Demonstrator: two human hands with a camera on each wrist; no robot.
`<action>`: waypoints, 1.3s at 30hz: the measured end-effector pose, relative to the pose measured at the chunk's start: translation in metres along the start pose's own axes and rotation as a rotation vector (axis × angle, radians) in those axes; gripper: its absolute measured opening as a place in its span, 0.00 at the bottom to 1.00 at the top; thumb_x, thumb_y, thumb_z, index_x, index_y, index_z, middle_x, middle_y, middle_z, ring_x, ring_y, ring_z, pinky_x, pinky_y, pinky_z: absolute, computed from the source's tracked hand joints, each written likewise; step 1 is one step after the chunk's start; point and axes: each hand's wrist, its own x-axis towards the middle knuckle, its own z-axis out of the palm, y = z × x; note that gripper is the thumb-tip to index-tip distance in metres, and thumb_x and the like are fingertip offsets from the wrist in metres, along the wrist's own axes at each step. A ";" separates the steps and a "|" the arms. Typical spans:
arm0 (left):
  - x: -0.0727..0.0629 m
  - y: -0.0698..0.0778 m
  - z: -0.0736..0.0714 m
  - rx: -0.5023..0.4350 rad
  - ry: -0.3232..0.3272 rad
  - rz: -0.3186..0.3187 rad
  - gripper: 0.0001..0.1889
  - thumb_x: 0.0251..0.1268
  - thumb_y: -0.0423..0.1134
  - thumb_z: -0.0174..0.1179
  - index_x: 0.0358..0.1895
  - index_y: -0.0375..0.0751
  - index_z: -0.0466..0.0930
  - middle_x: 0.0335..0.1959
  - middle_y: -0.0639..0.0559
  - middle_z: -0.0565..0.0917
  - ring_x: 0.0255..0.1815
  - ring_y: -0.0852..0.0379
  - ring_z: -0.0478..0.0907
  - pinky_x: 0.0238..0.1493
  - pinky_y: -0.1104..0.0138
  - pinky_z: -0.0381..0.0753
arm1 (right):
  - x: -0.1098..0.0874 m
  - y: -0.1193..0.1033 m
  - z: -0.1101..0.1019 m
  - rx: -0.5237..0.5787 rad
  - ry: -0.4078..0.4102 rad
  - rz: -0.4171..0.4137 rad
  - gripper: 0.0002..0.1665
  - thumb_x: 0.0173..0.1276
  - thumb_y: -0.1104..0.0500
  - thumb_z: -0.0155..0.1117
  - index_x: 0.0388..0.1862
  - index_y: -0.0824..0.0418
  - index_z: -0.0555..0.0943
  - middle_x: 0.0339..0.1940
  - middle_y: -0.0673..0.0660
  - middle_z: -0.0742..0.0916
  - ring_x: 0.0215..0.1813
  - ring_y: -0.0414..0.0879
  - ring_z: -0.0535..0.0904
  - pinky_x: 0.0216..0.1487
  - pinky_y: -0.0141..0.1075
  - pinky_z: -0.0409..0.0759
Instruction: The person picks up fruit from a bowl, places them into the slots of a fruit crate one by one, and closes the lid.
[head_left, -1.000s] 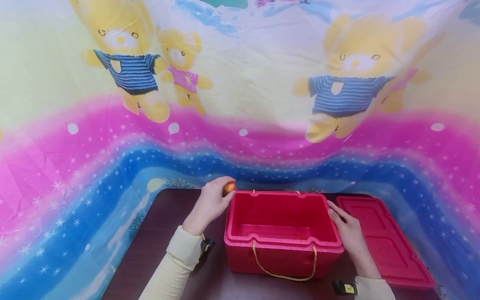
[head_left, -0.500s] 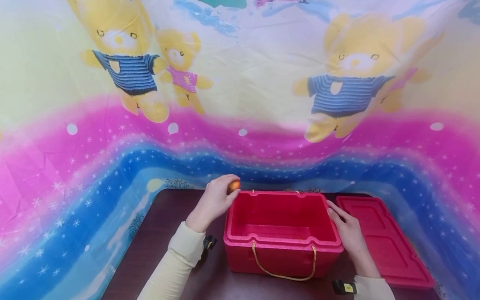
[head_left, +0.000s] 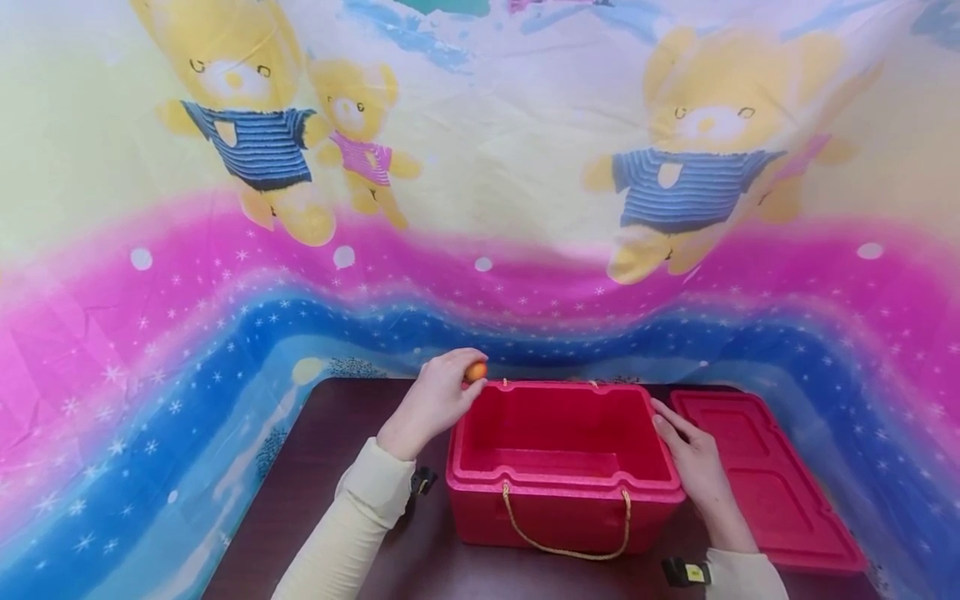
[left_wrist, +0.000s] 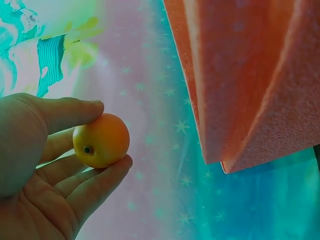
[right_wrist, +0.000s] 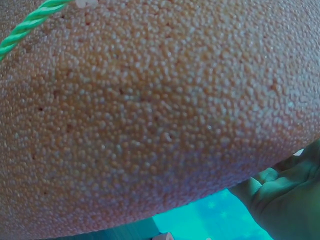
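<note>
A small round orange fruit point(left_wrist: 102, 141) is pinched between the thumb and fingers of my left hand point(head_left: 438, 396), beyond the left end of a red foam box point(head_left: 566, 521). In the left wrist view a dark stem spot shows on the fruit. The box stands lidless on the dark table, and its visible inside is bare red foam. My right hand point(head_left: 697, 467) rests against the box's right end, thumb and forefinger at the rim with fingers fairly straight. In the right wrist view that box wall hides part of this hand.
The red lid point(head_left: 780, 492) lies flat on the table point(head_left: 315, 467), right of the box. A yellow rope handle point(head_left: 555, 550) hangs from the box's front. Behind the table hangs a cloth point(head_left: 510, 208) printed with bears.
My left hand has moved a little right with the fruit, to the back left corner of the box. The right hand and the box stay in place.
</note>
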 end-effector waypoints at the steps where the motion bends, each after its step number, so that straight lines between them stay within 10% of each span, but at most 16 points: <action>1: 0.000 0.001 0.000 0.000 -0.006 0.003 0.21 0.59 0.37 0.74 0.56 0.40 0.83 0.53 0.46 0.85 0.51 0.49 0.84 0.54 0.56 0.84 | 0.000 0.000 0.000 0.001 -0.001 0.000 0.41 0.74 0.34 0.53 0.81 0.47 0.61 0.73 0.67 0.73 0.49 0.27 0.81 0.47 0.34 0.86; 34: 0.010 0.006 0.007 -0.023 -0.239 -0.016 0.20 0.63 0.41 0.71 0.57 0.42 0.83 0.50 0.50 0.86 0.47 0.54 0.81 0.52 0.62 0.84 | -0.001 0.000 0.000 0.005 0.004 -0.004 0.40 0.74 0.34 0.53 0.80 0.46 0.62 0.73 0.67 0.74 0.47 0.24 0.80 0.47 0.32 0.85; 39: 0.011 0.008 0.007 -0.024 -0.253 -0.012 0.20 0.62 0.41 0.72 0.56 0.43 0.84 0.49 0.51 0.86 0.46 0.55 0.81 0.52 0.62 0.83 | 0.000 0.000 0.000 0.000 0.010 0.001 0.40 0.74 0.34 0.53 0.80 0.46 0.63 0.73 0.66 0.74 0.53 0.35 0.83 0.47 0.33 0.85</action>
